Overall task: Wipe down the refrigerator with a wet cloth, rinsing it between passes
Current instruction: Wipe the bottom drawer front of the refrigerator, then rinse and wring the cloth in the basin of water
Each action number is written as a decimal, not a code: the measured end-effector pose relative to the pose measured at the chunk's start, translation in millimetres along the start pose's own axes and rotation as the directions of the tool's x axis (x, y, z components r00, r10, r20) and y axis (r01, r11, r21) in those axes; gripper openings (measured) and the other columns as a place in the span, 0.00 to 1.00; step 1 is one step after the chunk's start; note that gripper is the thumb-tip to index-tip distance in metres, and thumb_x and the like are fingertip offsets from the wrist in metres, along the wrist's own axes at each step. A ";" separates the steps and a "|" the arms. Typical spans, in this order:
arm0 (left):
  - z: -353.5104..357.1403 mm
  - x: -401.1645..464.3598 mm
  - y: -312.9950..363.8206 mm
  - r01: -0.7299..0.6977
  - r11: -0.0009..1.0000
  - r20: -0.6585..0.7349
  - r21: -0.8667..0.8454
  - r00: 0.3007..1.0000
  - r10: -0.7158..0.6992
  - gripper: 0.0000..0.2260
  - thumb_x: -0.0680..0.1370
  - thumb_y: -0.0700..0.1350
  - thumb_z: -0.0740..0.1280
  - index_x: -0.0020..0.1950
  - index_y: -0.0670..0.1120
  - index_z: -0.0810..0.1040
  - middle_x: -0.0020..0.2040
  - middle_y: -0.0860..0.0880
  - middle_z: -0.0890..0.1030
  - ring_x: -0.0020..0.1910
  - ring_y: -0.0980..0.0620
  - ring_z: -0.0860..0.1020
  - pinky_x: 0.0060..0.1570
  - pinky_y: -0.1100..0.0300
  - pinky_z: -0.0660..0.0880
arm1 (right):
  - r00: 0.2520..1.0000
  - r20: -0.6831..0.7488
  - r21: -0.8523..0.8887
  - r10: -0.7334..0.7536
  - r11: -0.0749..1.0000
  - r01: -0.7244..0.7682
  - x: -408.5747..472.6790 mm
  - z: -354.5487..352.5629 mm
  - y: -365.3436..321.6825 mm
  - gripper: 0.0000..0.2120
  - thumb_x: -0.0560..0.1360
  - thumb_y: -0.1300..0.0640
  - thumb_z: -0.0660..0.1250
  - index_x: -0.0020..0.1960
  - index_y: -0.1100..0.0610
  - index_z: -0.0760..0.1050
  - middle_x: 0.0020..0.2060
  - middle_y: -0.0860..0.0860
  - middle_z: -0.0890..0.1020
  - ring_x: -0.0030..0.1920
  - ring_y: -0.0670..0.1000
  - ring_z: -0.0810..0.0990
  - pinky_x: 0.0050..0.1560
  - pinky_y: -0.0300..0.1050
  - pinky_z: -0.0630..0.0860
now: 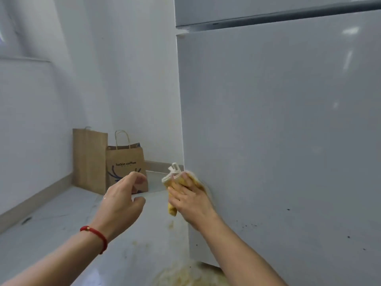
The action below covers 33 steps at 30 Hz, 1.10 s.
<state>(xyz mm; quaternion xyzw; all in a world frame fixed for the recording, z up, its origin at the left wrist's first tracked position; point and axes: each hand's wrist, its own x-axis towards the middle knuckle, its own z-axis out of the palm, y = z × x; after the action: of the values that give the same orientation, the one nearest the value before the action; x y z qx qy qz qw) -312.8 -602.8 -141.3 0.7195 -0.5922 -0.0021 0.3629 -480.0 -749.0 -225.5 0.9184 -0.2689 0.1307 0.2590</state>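
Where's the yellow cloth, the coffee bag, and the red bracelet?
yellow cloth (172, 207): head view, on the hanging end below the right hand.
coffee bag (125, 159): head view, on its printed front.
red bracelet (97, 234): head view, on the band across the left wrist.

Right hand (190, 200) presses yellow cloth (175, 190) against refrigerator (278, 131) door's lower corner; left hand (121, 200) hovers free.

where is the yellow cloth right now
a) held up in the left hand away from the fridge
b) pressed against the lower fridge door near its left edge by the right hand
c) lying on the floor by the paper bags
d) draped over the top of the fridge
b: the right hand presses the yellow cloth against the lower fridge door at its left edge; the left hand holds nothing.
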 end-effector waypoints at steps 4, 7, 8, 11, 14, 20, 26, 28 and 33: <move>-42.3 -0.3 -25.7 0.204 0.975 0.064 0.087 0.976 -0.210 0.17 0.78 0.38 0.66 0.66 0.50 0.77 0.57 0.51 0.80 0.55 0.51 0.78 0.53 0.58 0.74 | 0.983 0.153 0.472 0.101 0.866 -0.162 52.8 -28.5 -62.7 0.22 0.79 0.66 0.54 0.67 0.51 0.75 0.64 0.52 0.80 0.69 0.62 0.73 0.77 0.60 0.55; -48.5 -8.1 -45.4 0.429 0.901 0.049 -0.067 0.903 -0.426 0.17 0.78 0.38 0.63 0.66 0.50 0.78 0.60 0.49 0.80 0.57 0.49 0.78 0.55 0.56 0.75 | 0.931 0.201 0.880 0.304 0.361 -0.308 64.8 -46.1 -106.1 0.13 0.86 0.52 0.54 0.65 0.43 0.74 0.59 0.51 0.82 0.56 0.58 0.79 0.58 0.54 0.76; -52.3 -17.1 -56.6 0.479 0.872 0.042 -0.101 0.878 -0.477 0.18 0.78 0.36 0.62 0.66 0.50 0.78 0.61 0.49 0.80 0.58 0.49 0.78 0.58 0.55 0.76 | 0.927 0.211 0.926 0.309 0.242 -0.291 69.6 -49.8 -121.6 0.13 0.86 0.50 0.54 0.64 0.44 0.75 0.56 0.51 0.83 0.54 0.56 0.80 0.55 0.53 0.78; -60.7 -45.5 -83.7 0.564 0.808 -0.017 -0.169 0.818 -0.575 0.21 0.77 0.33 0.62 0.66 0.49 0.78 0.63 0.47 0.79 0.61 0.49 0.77 0.63 0.51 0.77 | 0.914 0.325 0.946 0.242 -0.085 -0.314 72.0 -54.7 -144.7 0.12 0.86 0.49 0.57 0.58 0.48 0.79 0.51 0.52 0.84 0.53 0.56 0.82 0.53 0.54 0.80; -92.6 -68.0 -108.9 0.772 0.531 0.195 -0.350 0.614 -0.765 0.19 0.79 0.34 0.64 0.69 0.45 0.76 0.61 0.41 0.80 0.56 0.45 0.80 0.55 0.48 0.80 | 0.898 0.438 0.841 0.049 -0.375 -0.390 74.4 -71.8 -161.4 0.13 0.86 0.53 0.58 0.58 0.55 0.81 0.54 0.59 0.85 0.56 0.59 0.84 0.60 0.59 0.81; -159.8 -122.6 -142.5 0.949 0.122 0.623 -0.291 0.285 -0.729 0.14 0.83 0.44 0.65 0.66 0.38 0.75 0.56 0.38 0.82 0.55 0.39 0.83 0.55 0.44 0.81 | 0.842 0.427 0.497 -0.331 -0.692 -0.524 80.3 -101.6 -208.0 0.15 0.87 0.52 0.56 0.67 0.56 0.76 0.58 0.57 0.86 0.57 0.56 0.86 0.52 0.51 0.85; -241.9 -186.8 -176.4 0.860 0.351 0.260 -0.370 0.459 -0.849 0.04 0.81 0.39 0.68 0.47 0.43 0.78 0.35 0.48 0.77 0.29 0.55 0.75 0.26 0.64 0.71 | 0.849 0.264 0.713 -0.457 -0.501 -0.491 94.1 -138.5 -268.1 0.13 0.86 0.58 0.58 0.65 0.55 0.80 0.58 0.55 0.86 0.57 0.54 0.86 0.52 0.50 0.85; -277.8 -219.7 -195.9 0.863 0.331 0.248 -0.382 0.440 -0.863 0.02 0.82 0.42 0.67 0.50 0.44 0.78 0.38 0.48 0.75 0.34 0.54 0.72 0.34 0.61 0.69 | 0.866 0.200 0.820 -0.458 -0.405 -0.404 102.7 -155.4 -295.3 0.13 0.85 0.62 0.62 0.64 0.55 0.81 0.56 0.54 0.86 0.56 0.54 0.86 0.50 0.47 0.85; -357.7 -303.5 -226.4 0.841 0.192 0.264 -0.507 0.363 -0.893 0.15 0.78 0.50 0.71 0.63 0.47 0.78 0.53 0.45 0.82 0.51 0.48 0.81 0.45 0.53 0.81 | 0.912 0.066 0.970 -0.405 -0.186 -0.153 121.3 -223.5 -376.6 0.22 0.76 0.71 0.61 0.53 0.50 0.87 0.45 0.47 0.88 0.45 0.44 0.86 0.42 0.35 0.80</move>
<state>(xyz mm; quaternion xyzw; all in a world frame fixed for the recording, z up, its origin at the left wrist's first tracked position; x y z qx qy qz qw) -56.0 -149.9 -126.0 0.7803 -0.0348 -0.3489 0.5179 -191.3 -407.1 -146.2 0.8105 -0.0173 0.0906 -0.5785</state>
